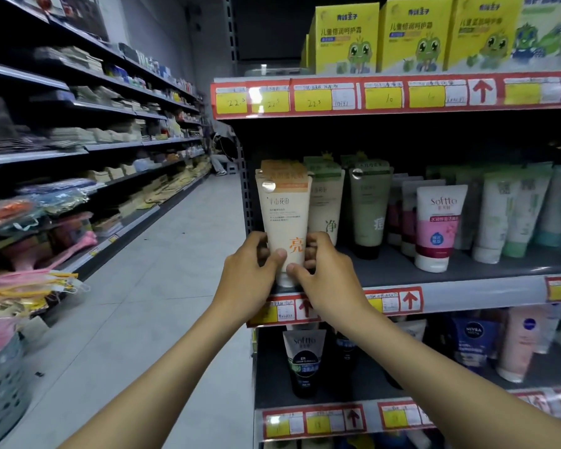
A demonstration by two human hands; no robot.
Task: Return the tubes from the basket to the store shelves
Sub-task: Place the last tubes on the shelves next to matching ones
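A cream tube with orange print (284, 215) stands cap-down at the left end of the middle shelf (467, 286), in front of more tubes of the same kind. My left hand (250, 270) grips its lower left side, thumb across the front. My right hand (327, 273) grips its lower right side, thumb on the white cap. The grey basket (0, 384) sits on the floor at the far left, with its contents hidden by pink goods above it.
Green-print tubes (326, 202), an olive tube (368, 209) and a pink Softto tube (438, 225) stand to the right on the same shelf. Yellow boxes (347, 37) fill the shelf above; more tubes sit below. Across the tiled aisle (149, 303) stands shelving with packaged goods.
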